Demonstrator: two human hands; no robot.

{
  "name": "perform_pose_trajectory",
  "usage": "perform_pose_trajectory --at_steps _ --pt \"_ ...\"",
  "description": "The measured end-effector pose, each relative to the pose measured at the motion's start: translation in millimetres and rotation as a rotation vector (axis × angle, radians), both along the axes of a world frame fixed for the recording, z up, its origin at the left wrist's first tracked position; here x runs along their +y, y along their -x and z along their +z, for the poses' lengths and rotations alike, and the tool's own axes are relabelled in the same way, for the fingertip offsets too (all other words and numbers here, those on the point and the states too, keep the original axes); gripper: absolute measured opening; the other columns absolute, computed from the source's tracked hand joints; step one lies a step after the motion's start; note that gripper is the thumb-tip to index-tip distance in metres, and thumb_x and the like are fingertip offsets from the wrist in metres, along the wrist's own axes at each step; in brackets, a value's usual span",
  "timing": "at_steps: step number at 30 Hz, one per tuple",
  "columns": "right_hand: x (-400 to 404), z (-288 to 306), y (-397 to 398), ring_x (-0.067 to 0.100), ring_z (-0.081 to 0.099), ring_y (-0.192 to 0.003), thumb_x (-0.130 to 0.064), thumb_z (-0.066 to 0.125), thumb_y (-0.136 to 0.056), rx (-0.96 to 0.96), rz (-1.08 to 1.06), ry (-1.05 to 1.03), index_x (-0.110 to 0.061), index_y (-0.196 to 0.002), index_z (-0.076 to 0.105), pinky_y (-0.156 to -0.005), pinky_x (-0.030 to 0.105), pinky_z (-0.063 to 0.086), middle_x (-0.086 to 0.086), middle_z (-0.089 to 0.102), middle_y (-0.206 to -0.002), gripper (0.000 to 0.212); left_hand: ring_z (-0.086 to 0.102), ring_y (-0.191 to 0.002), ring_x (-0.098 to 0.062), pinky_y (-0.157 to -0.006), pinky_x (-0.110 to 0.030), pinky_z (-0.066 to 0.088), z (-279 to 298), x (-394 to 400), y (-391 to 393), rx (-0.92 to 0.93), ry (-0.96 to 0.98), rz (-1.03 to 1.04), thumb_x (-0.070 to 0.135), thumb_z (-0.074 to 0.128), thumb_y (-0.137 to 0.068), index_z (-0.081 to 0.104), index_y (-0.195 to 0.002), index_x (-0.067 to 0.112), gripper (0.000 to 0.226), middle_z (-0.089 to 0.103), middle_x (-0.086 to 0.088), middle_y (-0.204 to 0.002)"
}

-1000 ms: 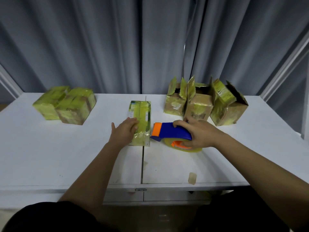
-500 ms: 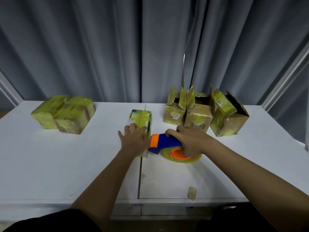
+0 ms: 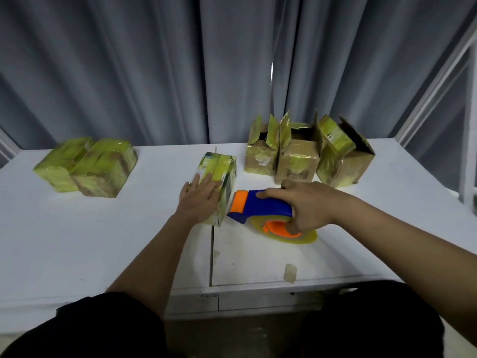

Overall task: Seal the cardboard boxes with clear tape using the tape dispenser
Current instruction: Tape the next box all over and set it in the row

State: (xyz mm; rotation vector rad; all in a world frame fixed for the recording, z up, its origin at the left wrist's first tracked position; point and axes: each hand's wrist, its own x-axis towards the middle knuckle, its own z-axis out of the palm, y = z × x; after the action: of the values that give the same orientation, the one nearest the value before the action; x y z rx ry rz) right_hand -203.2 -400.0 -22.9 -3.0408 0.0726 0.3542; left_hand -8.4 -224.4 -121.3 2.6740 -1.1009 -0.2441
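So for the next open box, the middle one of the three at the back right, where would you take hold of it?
Probably by its two side walls, below the flaps, reaching from the front. The middle open box stands upright with flaps raised, so the top offers no firm hold, and neighbours crowd both sides: slide it forward first. The right hand holds the tape dispenser, so the left hand fits.

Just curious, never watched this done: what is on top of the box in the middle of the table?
The left hand lies flat on the middle box, fingers straight. Shiny yellowish tape covers the closed top. The hand hides the near part of that top.
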Motion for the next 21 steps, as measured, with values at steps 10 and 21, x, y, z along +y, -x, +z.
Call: perform_pose_trajectory --at_steps 10,21 --pt "6.8 -4.7 7.9 0.02 0.048 -0.097 -0.055 0.052 -0.089 -0.013 -0.041 0.125 -0.051 -0.148 0.009 -0.07 0.027 0.036 0.001 0.04 -0.117 0.073 -0.004 -0.147 -0.02 -0.117 -0.044 -0.001 0.4 3.3 -2.9 0.051 0.021 -0.025 0.045 0.025 -0.1 0.024 -0.147 0.038 0.047 0.005 0.006 -0.16" --pt "51.3 1.2 -38.6 0.019 0.039 -0.065 -0.029 0.053 -0.09 0.118 0.026 0.403 -0.033 -0.141 0.036 -0.049 0.028 0.02 0.009 0.043 -0.105 0.054 -0.003 -0.148 -0.023 -0.117 -0.045 0.003 -0.8 4.1 -6.1 -0.017 -0.024 -0.074 0.067 0.03 -0.09 0.021 -0.148 0.04 0.064 0.004 0.004 -0.161"
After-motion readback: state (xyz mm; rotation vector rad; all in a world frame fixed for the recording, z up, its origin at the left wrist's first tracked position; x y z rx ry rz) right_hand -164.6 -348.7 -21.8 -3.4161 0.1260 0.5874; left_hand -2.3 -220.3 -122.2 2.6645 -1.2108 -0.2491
